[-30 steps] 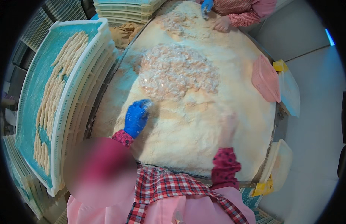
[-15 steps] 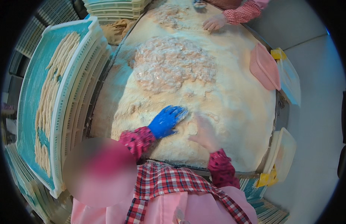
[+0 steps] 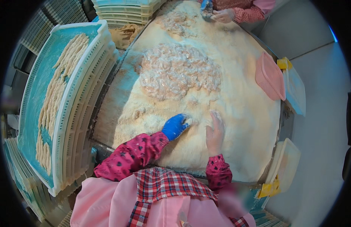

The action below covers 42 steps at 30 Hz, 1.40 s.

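My left hand, in a blue glove dusted with crumbs, rests on the pale coating crumbs. Its fingers curl inward, and whatever they close on is hidden. To its right, my right hand, in a thin clear glove, lies over the crumbs with fingers stretched forward and thumb apart. Nothing distinct shows in it. Beyond both hands sits a large wet heap of pinkish raw meat pieces. On the left, coated strips lie in a row on a blue-lined white tray atop a stack.
Across the table, a co-worker's clear-gloved hand is beside a blue glove. A pink basket sits at the right edge, near pale bins with yellow parts. More trays and a brown cloth are at the far left.
My left hand has shifted slightly and its fingers have curled inward. My right hand, blurred before, is now steadier and farther from the left. The co-worker's hands have come together.
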{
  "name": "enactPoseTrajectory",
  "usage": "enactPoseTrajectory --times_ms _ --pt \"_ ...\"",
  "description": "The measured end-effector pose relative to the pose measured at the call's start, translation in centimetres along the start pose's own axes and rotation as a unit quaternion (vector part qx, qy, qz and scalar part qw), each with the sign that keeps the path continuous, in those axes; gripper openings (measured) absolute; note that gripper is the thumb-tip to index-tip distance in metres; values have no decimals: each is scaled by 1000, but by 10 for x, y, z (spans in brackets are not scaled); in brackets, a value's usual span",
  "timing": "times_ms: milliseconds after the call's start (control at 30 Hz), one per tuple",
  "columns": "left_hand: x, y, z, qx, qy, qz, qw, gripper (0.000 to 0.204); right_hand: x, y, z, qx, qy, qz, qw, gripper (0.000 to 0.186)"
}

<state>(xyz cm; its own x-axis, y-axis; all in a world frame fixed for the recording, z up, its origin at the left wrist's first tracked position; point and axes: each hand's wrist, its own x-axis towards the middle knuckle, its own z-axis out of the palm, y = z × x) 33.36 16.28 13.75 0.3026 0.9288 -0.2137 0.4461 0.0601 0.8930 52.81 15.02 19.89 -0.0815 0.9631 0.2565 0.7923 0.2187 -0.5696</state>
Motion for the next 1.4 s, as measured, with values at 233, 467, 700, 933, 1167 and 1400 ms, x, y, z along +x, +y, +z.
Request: enactPoseTrajectory --times_ms 233,467,700,933,1167,1400 --pt "-51 16 9 -664 -129 -168 717 48 -17 -73 61 56 33 -134 989 55" --pt "-66 -4 -29 -467 146 -61 870 46 17 -105 75 303 -21 -41 952 55" --pt "-149 91 -166 -690 168 -14 704 44 39 -121 167 291 -246 -269 884 41" --pt "-218 64 -383 -329 510 260 752 42 31 -112 166 206 -254 -216 920 33" --pt "-250 -12 -439 95 394 -170 898 52 33 -121 156 189 -275 -235 913 35" --pt "-211 -10 -448 -106 352 -214 905 48 35 -107 153 278 -296 -75 911 28"
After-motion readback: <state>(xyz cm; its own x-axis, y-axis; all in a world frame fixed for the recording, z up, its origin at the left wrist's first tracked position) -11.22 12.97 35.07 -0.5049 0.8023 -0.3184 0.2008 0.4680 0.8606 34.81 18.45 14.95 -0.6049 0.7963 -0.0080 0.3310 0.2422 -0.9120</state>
